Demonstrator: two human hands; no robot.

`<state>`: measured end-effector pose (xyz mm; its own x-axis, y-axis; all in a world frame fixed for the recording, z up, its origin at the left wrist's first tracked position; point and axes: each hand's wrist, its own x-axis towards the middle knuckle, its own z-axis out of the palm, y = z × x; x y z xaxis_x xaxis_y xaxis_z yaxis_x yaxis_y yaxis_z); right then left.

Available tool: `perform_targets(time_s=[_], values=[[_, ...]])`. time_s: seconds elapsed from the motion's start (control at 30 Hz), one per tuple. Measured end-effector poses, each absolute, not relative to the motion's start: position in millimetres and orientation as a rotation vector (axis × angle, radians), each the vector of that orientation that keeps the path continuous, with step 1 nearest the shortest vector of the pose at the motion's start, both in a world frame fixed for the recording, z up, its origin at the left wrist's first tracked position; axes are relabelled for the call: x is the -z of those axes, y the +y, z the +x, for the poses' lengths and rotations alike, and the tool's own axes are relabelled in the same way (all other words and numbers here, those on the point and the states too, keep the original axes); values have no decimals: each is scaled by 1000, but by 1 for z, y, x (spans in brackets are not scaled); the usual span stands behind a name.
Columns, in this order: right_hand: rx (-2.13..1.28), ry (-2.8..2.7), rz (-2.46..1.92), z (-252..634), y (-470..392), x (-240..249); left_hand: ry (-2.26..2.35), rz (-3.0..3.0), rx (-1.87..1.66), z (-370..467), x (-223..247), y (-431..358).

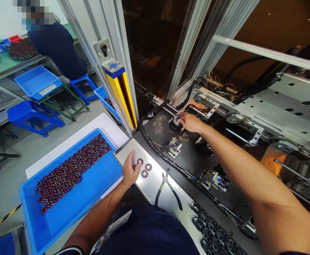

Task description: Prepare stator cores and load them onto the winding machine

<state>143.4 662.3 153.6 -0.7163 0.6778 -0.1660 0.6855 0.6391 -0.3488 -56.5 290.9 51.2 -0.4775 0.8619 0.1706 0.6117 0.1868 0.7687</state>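
Note:
My left hand (129, 173) rests by the metal ledge (125, 145) with its fingers apart. Beside its thumb and fingertips lie several small ring-shaped motor stators (148, 167), dark with red and pale marks; the hand partly hides one. My right hand (191, 123) reaches into the machine, its fingers closed at the edge of a round metal part (176, 120) on a black round seat. The fingers hide some of that part. Diagonal cutters (165, 180) with dark green handles lie spread on the ledge.
A blue tray (99, 182) at left holds many stators in rows. Black ring-shaped parts (210, 230) crowd the near ledge. A yellow-edged sensor post (120, 95) and aluminium frame stand ahead. Another person (56, 49) sits at a green bench (0, 65).

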Motion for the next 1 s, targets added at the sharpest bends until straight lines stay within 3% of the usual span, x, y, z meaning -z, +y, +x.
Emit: perform_targets(time_s=[0.5,1.0], values=[[344,2899,1253,147,640,-160,2202,1428,-1164,-57,-48,292],[95,3027,881,180,609,-158,2232,1434,-1160,-55,-47,293]])
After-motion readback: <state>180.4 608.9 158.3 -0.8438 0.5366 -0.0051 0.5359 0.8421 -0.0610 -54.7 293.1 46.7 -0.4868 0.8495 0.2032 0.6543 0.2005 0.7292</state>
